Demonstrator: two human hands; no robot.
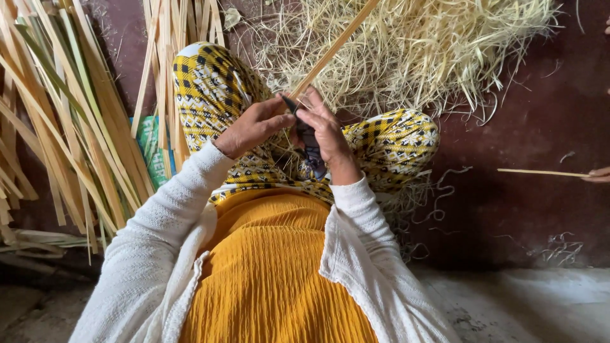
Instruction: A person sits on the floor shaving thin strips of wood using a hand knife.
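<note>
I sit cross-legged on the floor in yellow patterned trousers. My left hand (253,126) pinches the near end of a long pale bamboo strip (337,44) that runs up and away to the top of the view. My right hand (325,130) is closed around a dark knife (309,143), whose blade meets the strip's end between my two hands, just above my lap.
A heap of thin pale shavings (419,44) lies ahead on the dark red floor (527,203). Several long bamboo strips (63,121) fan out at the left, over a green packet (147,143). Another person's fingers (598,174) hold a thin stick (540,171) at the right edge.
</note>
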